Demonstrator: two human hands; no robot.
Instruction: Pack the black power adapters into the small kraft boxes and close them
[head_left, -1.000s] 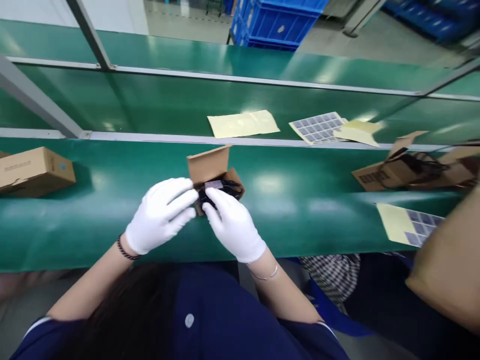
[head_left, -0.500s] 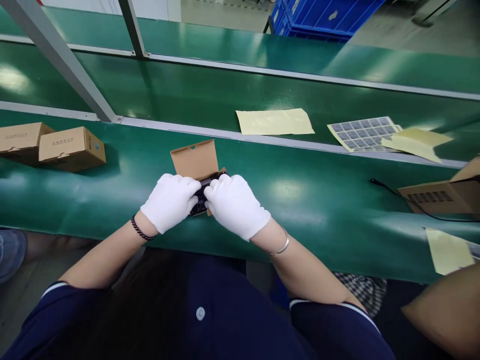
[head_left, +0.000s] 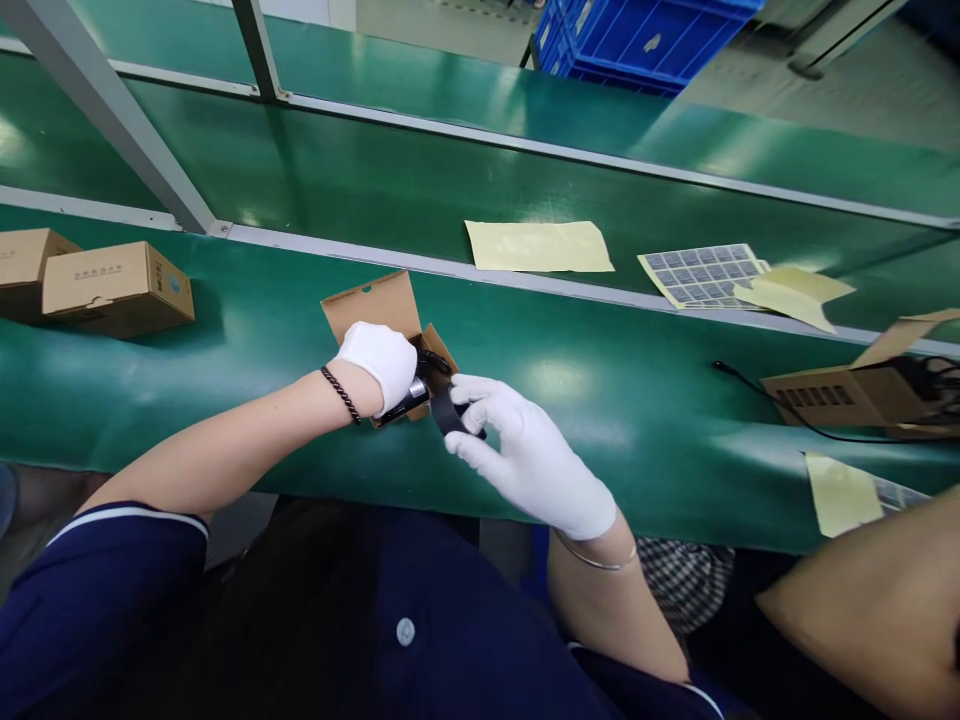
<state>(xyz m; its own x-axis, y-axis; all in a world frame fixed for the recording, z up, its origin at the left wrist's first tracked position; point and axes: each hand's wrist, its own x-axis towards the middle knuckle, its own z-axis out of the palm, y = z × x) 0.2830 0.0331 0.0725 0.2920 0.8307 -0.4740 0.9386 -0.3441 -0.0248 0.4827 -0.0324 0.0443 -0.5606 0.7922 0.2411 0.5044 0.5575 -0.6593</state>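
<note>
A small brown cardboard box (head_left: 379, 300) stands on the green bench with its lid up and a side flap raised. Black parts, a silvery piece and a black cable (head_left: 433, 361) show inside it. My left hand (head_left: 380, 362), in a white glove, reaches into the box with curled fingers; their tips and whatever they grip are hidden. Just right of the box, my right hand (head_left: 525, 450), also gloved, is closed on a black curved piece (head_left: 445, 412) between thumb and fingers. Its exact kind I cannot make out.
Closed cartons (head_left: 116, 290) sit at left near a metal post (head_left: 124, 110). Behind the box lie a yellow backing sheet (head_left: 538, 246) and a label sheet (head_left: 701, 273). An open carton (head_left: 840, 395) with cables stands right, near another person's arm (head_left: 870, 590).
My right hand has moved right, out of the box, with the black curved piece in it. My left hand has shifted right and up over the box. The view has shifted slightly.
</note>
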